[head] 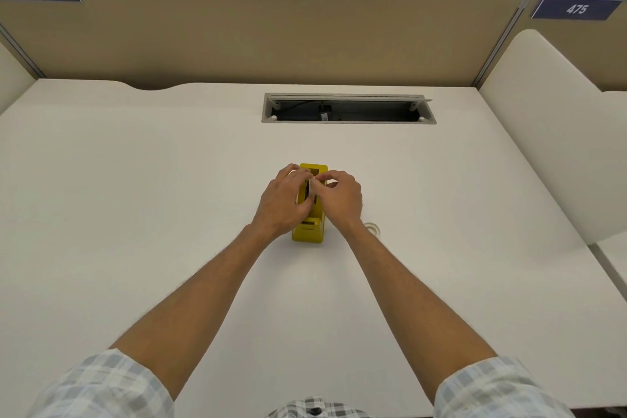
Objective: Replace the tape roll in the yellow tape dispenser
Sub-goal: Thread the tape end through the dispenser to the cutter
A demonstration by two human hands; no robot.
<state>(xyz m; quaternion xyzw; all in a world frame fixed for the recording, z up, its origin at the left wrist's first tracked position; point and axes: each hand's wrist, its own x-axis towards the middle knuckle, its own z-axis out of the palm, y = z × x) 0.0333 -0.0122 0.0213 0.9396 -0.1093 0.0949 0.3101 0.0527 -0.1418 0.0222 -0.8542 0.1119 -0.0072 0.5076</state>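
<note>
Here, on the white worktop [135, 214]:
Dispenser: yellow tape dispenser [308, 231] stands mid-worktop, lengthwise away from the person.
Left hand: left hand [283, 202] curled round the dispenser's left side.
Right hand: right hand [339, 198] fingers bent over the top — pinching something small and pale; cannot tell what.
Tape roll: clear tape roll [372, 228] lies flat just right of the dispenser — partly behind the right wrist.

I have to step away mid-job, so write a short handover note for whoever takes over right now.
Left hand: curled round the yellow dispenser, steadying it on the desk.
Right hand: fingertips pinching something small and pale over the dispenser's roll bay, probably tape; the grip is hard to make out.
Clear tape roll: flat on the desk, right of the dispenser, partly behind the right wrist.
Done: unclear which roll is which.
Left: check the roll is seated and the tape threaded.
</note>
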